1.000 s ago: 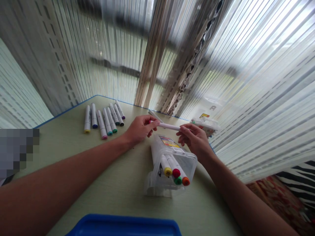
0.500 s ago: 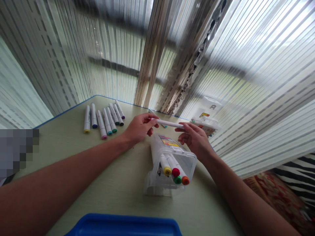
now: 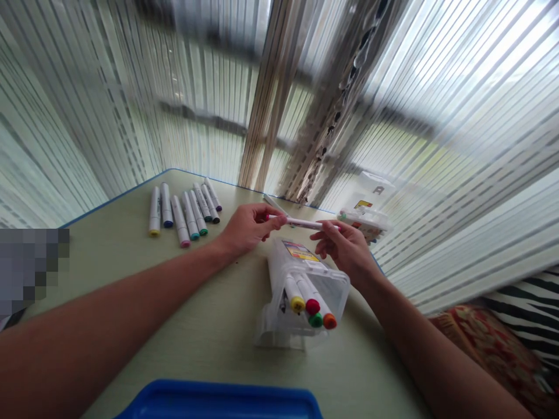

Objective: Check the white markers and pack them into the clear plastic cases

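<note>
Between my two hands a white marker (image 3: 304, 223) with pink ends is held level above the table. My left hand (image 3: 248, 228) pinches its left end, and the fingers of my right hand (image 3: 343, 241) are closed round its right end. Just below lies a clear plastic case (image 3: 336, 291) on its side, its opening toward me. Inside it are several markers, among them a yellow-capped marker (image 3: 295, 294), a red-capped one (image 3: 309, 297) and an orange-capped one (image 3: 328, 320). Behind my left hand another marker (image 3: 273, 203) lies partly hidden.
Several white markers (image 3: 192, 212) with coloured ends lie in a row at the table's left. A second clear case (image 3: 367, 218) stands at the back right. A blue tray (image 3: 227, 401) lies at the front edge. String curtains (image 3: 209, 87) hang behind the table (image 3: 196, 326).
The held marker has turned a little, and a pink end now shows by my right hand. My left hand has shifted slightly to the right along it. The case and other markers stay put.
</note>
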Motion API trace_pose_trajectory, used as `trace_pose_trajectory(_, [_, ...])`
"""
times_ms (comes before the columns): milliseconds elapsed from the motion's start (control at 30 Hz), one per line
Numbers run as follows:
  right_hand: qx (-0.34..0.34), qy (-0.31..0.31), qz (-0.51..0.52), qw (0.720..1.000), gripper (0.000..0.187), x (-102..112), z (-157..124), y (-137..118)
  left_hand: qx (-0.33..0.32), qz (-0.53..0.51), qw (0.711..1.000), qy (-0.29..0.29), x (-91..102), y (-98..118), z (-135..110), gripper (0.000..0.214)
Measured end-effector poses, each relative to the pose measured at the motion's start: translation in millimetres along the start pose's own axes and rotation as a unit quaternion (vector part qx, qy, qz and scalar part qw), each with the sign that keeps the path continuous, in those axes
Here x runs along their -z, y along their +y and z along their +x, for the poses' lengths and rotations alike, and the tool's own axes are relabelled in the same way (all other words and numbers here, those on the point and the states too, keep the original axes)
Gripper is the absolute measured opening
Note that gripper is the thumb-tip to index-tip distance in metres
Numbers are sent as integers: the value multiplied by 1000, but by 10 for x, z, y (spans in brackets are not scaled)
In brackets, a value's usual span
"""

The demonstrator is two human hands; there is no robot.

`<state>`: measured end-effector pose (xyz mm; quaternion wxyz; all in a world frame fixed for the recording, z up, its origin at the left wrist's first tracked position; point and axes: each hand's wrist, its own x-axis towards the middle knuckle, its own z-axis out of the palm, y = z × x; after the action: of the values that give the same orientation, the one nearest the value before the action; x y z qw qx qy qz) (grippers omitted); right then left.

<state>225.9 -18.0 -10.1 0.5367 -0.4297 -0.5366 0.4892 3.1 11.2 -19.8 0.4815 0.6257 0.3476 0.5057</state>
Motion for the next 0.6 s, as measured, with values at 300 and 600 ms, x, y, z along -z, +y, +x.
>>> trace_pose_trajectory(300, [-9,-3,28,1000,35,-10,-6,-29,21,-25,999,14,-18,13,5,26])
trace_pose_trajectory(600, [-4,-10,22,1000,36,-6,-13,-32,54,-68,996,25,-28,9,3,18])
